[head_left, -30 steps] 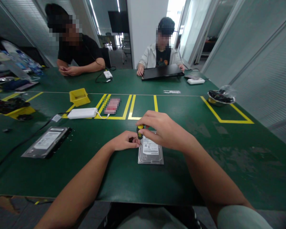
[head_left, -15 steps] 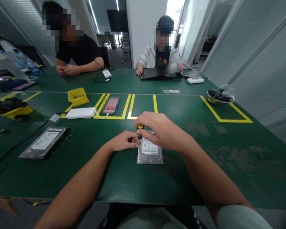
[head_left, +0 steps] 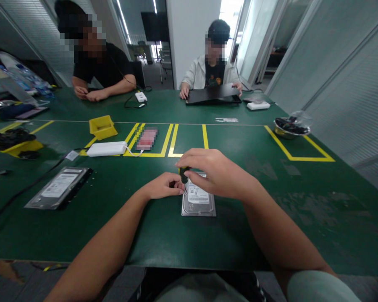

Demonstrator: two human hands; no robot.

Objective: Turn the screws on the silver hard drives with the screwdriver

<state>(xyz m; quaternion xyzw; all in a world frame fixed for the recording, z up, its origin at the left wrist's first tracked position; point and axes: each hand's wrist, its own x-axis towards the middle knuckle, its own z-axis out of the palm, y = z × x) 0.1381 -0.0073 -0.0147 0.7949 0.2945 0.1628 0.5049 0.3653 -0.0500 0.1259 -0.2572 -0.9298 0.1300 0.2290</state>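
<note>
Green matting covered the table point(head_left: 302, 209), and near its front edge lay a silver hard drive point(head_left: 199, 203), label up, flat on the mat. The right hand point(head_left: 216, 172) arched over the drive's far end, its fingers closed together around the dark handle of a small screwdriver point(head_left: 184, 174) that stood roughly upright at the drive's far left corner; most of the tool was hidden under the fingers. The left hand point(head_left: 164, 186) rested on the mat just left of that corner, its fingertips pinched together at the lower part of the screwdriver and touching the edge of the drive; whether they gripped the shaft or only steadied it could not be told. To the left, well apart, a second hard drive point(head_left: 58, 192) lay in a clear bag, with a white box point(head_left: 107, 149) and its cable farther back beside yellow floor-style tape lines point(head_left: 173, 140). A yellow bin point(head_left: 102, 126) sat beyond the white box. On the far right a metal bowl point(head_left: 291, 128) held dark items. Across the table a person in a black shirt point(head_left: 103, 69) sat with hands together, and a person in a light jacket point(head_left: 212, 73) held a dark flat device point(head_left: 212, 94).
</note>
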